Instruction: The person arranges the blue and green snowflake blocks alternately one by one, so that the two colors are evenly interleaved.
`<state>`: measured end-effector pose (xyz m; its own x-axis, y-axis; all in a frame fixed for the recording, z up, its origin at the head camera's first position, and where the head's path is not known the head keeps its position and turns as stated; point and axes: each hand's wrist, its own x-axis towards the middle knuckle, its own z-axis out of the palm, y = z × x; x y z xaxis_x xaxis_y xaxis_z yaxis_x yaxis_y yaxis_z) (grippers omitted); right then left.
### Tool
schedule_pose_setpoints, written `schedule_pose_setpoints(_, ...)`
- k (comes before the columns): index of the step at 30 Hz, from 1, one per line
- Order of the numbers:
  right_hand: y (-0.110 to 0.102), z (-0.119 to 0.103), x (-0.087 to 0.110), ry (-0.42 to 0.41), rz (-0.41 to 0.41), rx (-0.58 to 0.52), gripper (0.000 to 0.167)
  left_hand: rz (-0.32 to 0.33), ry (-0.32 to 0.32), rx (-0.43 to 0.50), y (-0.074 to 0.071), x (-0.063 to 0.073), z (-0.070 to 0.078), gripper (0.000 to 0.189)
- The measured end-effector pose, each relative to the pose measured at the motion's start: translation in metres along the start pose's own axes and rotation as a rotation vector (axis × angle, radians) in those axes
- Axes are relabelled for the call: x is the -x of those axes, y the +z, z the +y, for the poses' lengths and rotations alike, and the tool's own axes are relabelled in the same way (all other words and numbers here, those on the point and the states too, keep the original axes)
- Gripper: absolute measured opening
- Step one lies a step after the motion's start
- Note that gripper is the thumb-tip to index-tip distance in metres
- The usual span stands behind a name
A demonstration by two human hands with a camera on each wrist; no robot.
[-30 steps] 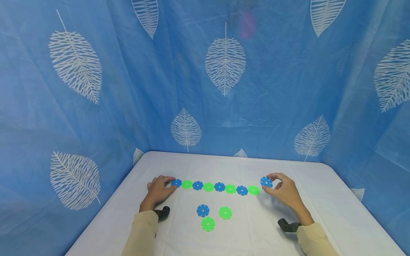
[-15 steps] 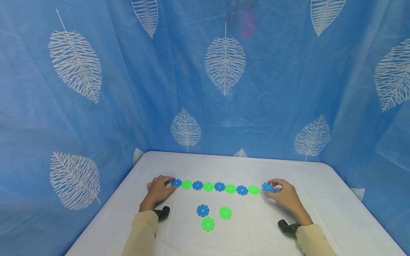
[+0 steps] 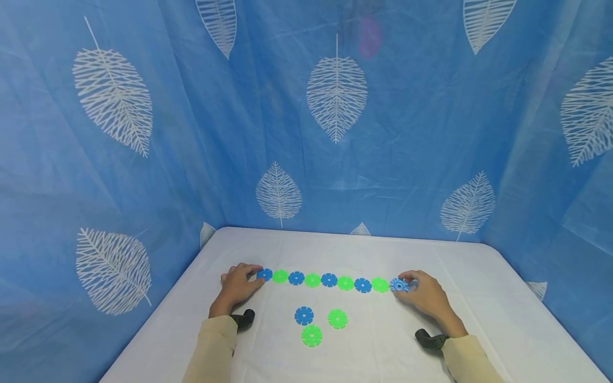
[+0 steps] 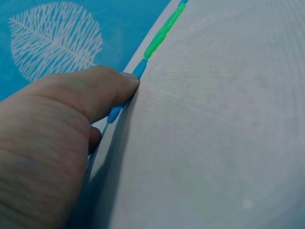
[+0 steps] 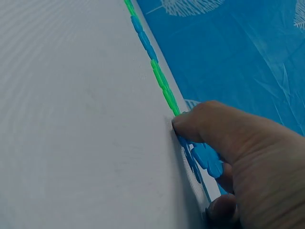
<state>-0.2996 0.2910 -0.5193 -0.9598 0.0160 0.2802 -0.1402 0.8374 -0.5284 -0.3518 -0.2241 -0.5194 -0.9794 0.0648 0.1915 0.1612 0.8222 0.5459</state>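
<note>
1. Left hand (image 3: pixel 241 284): thumb and finger pinching the left-end blue slotted disc (image 3: pixel 264 274).
2. Row discs (image 3: pixel 312 280), seven, green and blue alternating, between the hands.
3. Loose trio (image 3: pixel 312 336), one blue, two green, below the row, between the hands.
4. Right hand (image 3: pixel 428 296): gripping right-end blue slotted piece (image 3: pixel 399 285); one disc or two, unclear.

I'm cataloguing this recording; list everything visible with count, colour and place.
Row green discs: four, green, in alternating row
Row blue discs: at least five, blue, same row
Loose green discs: two, green, nearer the camera
Loose blue disc: one, blue, beside them
Table: one, white, underneath
Curtain: count unclear, blue with white leaves, behind and beside
Patch: one, pinkish, high on curtain
Wrist devices: two, black, at wrists
Sleeves: two, beige, forearms
Left hand: one, bare, pinching leftmost disc
Right hand: one, bare, pinching rightmost disc
</note>
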Motion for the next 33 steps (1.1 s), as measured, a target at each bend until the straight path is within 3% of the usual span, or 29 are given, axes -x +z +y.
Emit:
schedule_pose_setpoints(11,-0.0050,0.0017,0.0011,0.015,-0.136,-0.017,0.056,0.002,-0.004,0.000,0.0022,-0.0004,-0.0028,0.040)
schedule_pose_setpoints(26,-0.0084,-0.0022,-0.0028,0.011,-0.190,-0.013,0.056,0.002,-0.005,0.001,0.0016,0.0008,-0.0026,0.040)
schedule_pose_setpoints(33,-0.0102,0.0050,0.0007,-0.058,-0.189,-0.023,0.057,0.003,-0.010,0.016,0.0005,0.0012,0.0007,0.040)
